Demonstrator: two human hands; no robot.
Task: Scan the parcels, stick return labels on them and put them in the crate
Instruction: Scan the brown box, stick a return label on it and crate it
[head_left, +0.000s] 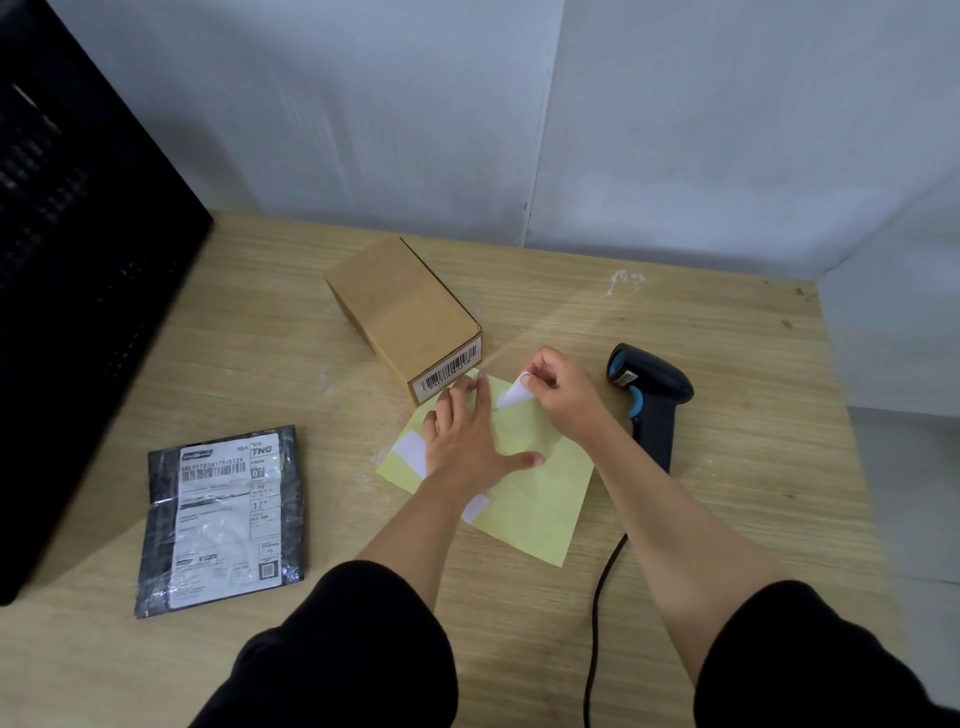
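Observation:
A yellow label sheet (535, 493) lies on the wooden table in front of me. My left hand (467, 436) presses flat on it with fingers spread. My right hand (563, 389) pinches a white label (514, 396) that curls up, partly peeled from the sheet's far edge. Two more white labels (410, 451) show beside my left wrist. A brown cardboard box (402, 312) with a barcode sticker on its near end sits just beyond the sheet. A black plastic mailer parcel (223, 519) with a white shipping label lies at the left.
A black crate (78, 270) stands along the table's left edge. A black and blue corded barcode scanner (649, 400) lies to the right of my right hand, its cable (597, 613) running toward me. White walls close the table at the back and right.

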